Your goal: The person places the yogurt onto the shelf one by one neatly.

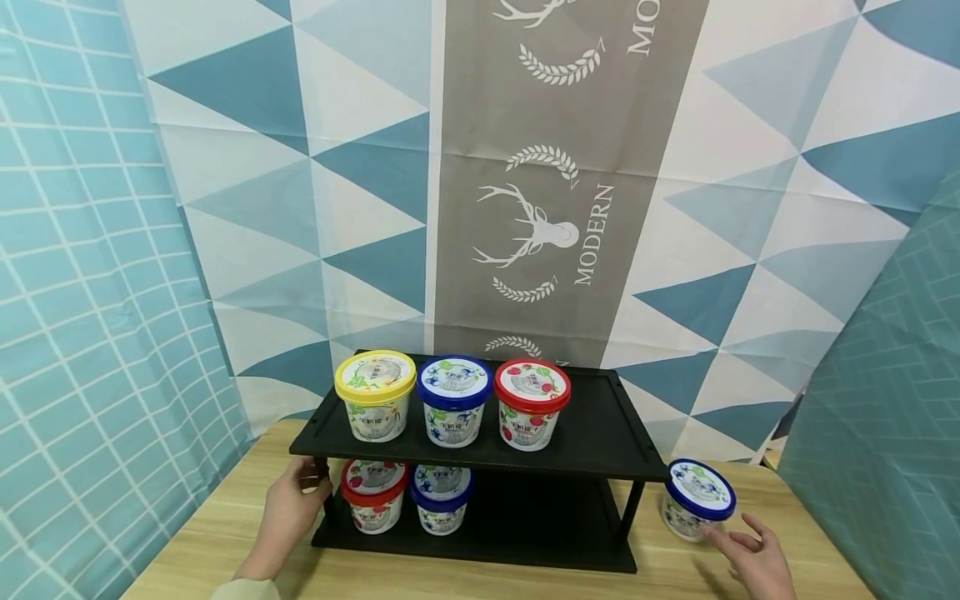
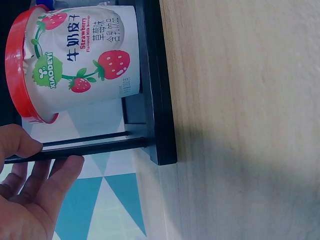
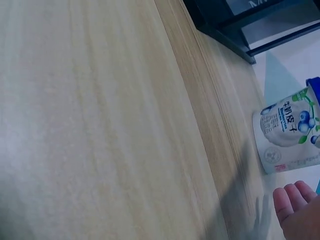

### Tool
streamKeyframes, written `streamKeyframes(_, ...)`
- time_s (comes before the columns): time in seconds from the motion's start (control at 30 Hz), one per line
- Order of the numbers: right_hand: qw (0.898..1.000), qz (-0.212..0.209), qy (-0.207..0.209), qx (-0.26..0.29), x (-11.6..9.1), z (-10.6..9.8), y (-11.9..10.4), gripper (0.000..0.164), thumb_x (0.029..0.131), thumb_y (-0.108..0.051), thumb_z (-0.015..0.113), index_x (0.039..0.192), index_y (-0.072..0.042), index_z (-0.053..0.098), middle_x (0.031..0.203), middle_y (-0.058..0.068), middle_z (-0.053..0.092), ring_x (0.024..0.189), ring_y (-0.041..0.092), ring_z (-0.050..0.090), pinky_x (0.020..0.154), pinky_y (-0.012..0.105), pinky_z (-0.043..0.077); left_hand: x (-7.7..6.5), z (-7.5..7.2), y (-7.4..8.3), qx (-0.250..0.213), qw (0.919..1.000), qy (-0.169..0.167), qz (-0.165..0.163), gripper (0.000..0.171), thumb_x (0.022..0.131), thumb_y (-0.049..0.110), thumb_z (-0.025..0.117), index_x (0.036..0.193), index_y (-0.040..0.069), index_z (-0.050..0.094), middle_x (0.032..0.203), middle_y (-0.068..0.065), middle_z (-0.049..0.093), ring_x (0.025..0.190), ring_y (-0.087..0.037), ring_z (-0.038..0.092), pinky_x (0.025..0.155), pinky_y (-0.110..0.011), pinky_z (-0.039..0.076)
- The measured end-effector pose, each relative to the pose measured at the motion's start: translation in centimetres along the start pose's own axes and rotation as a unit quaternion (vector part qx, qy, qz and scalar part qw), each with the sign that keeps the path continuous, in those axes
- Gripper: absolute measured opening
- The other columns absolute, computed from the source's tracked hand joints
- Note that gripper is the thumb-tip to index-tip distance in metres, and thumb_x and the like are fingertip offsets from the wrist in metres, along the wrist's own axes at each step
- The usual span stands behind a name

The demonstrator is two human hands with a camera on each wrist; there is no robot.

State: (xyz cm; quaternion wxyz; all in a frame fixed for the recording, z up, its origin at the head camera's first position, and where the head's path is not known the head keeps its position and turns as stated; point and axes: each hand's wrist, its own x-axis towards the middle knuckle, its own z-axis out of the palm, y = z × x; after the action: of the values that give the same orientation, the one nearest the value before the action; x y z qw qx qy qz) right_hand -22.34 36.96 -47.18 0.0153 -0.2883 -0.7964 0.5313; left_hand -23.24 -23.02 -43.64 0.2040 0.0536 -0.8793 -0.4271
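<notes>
My left hand (image 1: 288,508) grips the left front post (image 2: 100,148) of a black two-tier shelf (image 1: 600,417), thumb on one side and fingers on the other. Beside it on the lower tier stands a red-lidded strawberry cup (image 2: 85,60), with a blue-lidded cup (image 1: 441,498) to its right. My right hand (image 1: 753,558) is by a blue-lidded blueberry cup (image 1: 697,500) on the table to the right of the shelf. One fingertip is right at the cup's side; the other fingers (image 3: 295,195) are spread apart from it.
On the upper tier stand a yellow-lidded cup (image 1: 377,396), a blue-lidded cup (image 1: 454,400) and a red-lidded cup (image 1: 532,404) in a row. The wooden table (image 1: 450,583) is backed by a patterned cloth (image 1: 375,167), with tiled cloth at the left.
</notes>
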Motion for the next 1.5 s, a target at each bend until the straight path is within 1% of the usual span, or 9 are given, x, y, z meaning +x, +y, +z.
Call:
streamKeyframes(0.1,1.000,-0.003,-0.011,-0.006,0.7,0.0,0.3,0.136,0.050,-0.069,0.065,0.139,-0.001,-0.012,0.132,0.038,0.016,0.113,0.052,0.027,0.078,0.052,0.043,0.0,0.0,-0.1,0.002,1.0000,0.002,0.002,0.033,0.080,0.007,0.054,0.111,-0.001,0.049,0.105,-0.024,0.057,0.096,-0.036,0.058,0.078,-0.042,0.050)
streamKeyframes(0.23,0.999,-0.016,-0.022,-0.023,1.2,0.3,0.4,0.136,0.052,-0.070,0.064,0.137,0.001,-0.015,0.134,0.039,0.011,0.116,0.054,0.020,0.091,0.061,0.031,0.0,0.0,-0.2,0.003,1.0000,0.005,0.003,0.032,0.079,0.007,0.054,0.110,-0.001,0.049,0.104,-0.024,0.058,0.096,-0.036,0.058,0.078,-0.041,0.050)
streamKeyframes(0.33,0.999,-0.028,-0.019,-0.034,0.6,0.6,-0.2,0.132,0.057,-0.068,0.063,0.136,0.004,-0.013,0.133,0.041,0.012,0.117,0.055,0.020,0.095,0.061,0.028,0.0,-0.1,-0.2,0.005,1.0000,0.005,0.001,0.032,0.079,0.007,0.054,0.110,-0.001,0.049,0.104,-0.024,0.058,0.096,-0.035,0.058,0.078,-0.041,0.050)
streamKeyframes(0.4,0.999,-0.027,-0.018,-0.033,0.3,0.8,-0.6,0.133,0.055,-0.067,0.065,0.137,0.004,-0.012,0.133,0.041,0.011,0.118,0.054,0.019,0.096,0.060,0.027,-0.1,-0.1,-0.1,0.006,1.0000,0.004,-0.001,0.032,0.080,0.007,0.054,0.110,-0.001,0.049,0.104,-0.024,0.058,0.096,-0.035,0.058,0.078,-0.041,0.050)
streamKeyframes(0.73,0.999,-0.031,-0.020,-0.035,4.7,1.6,1.5,0.128,0.060,-0.063,0.065,0.137,0.001,-0.014,0.136,0.039,0.006,0.122,0.055,0.017,0.096,0.060,0.028,0.0,-0.2,-0.2,0.006,1.0000,0.004,-0.006,0.034,0.080,0.008,0.054,0.112,-0.001,0.049,0.105,-0.024,0.058,0.097,-0.035,0.058,0.077,-0.040,0.050)
streamKeyframes(0.83,0.998,-0.041,-0.030,-0.024,4.6,1.7,1.2,0.130,0.059,-0.062,0.066,0.135,0.005,-0.015,0.135,0.041,0.005,0.122,0.056,0.014,0.097,0.061,0.024,0.0,-0.2,-0.2,0.004,1.0000,0.007,-0.004,0.034,0.080,0.007,0.054,0.112,0.000,0.049,0.105,-0.024,0.058,0.097,-0.035,0.058,0.077,-0.039,0.051)
streamKeyframes(1.1,1.000,-0.025,0.005,-0.008,4.6,2.7,1.1,0.128,0.059,-0.056,0.070,0.137,0.002,-0.013,0.135,0.038,0.012,0.121,0.052,0.021,0.099,0.058,0.025,-0.1,-0.3,-0.2,0.009,0.9999,0.009,-0.005,0.034,0.079,0.007,0.055,0.112,-0.001,0.050,0.104,-0.024,0.059,0.095,-0.033,0.059,0.071,-0.029,0.050)
streamKeyframes(1.3,0.999,-0.048,-0.008,0.024,2.2,2.8,-0.7,0.140,0.046,-0.062,0.073,0.137,0.005,-0.009,0.135,0.039,0.012,0.120,0.053,0.021,0.100,0.058,0.023,0.0,-0.1,-0.2,0.002,0.9998,0.019,0.003,0.032,0.078,0.006,0.056,0.110,0.000,0.051,0.102,-0.022,0.059,0.094,-0.033,0.059,0.071,-0.030,0.050)
streamKeyframes(1.5,0.996,-0.082,-0.006,0.030,1.4,2.7,-1.3,0.126,0.057,-0.055,0.072,0.139,0.004,-0.002,0.135,0.035,0.019,0.121,0.048,0.026,0.100,0.056,0.027,0.1,0.2,-0.2,-0.008,0.9997,0.022,0.007,0.031,0.078,0.005,0.055,0.109,0.001,0.051,0.102,-0.022,0.060,0.093,-0.033,0.059,0.072,-0.032,0.051)
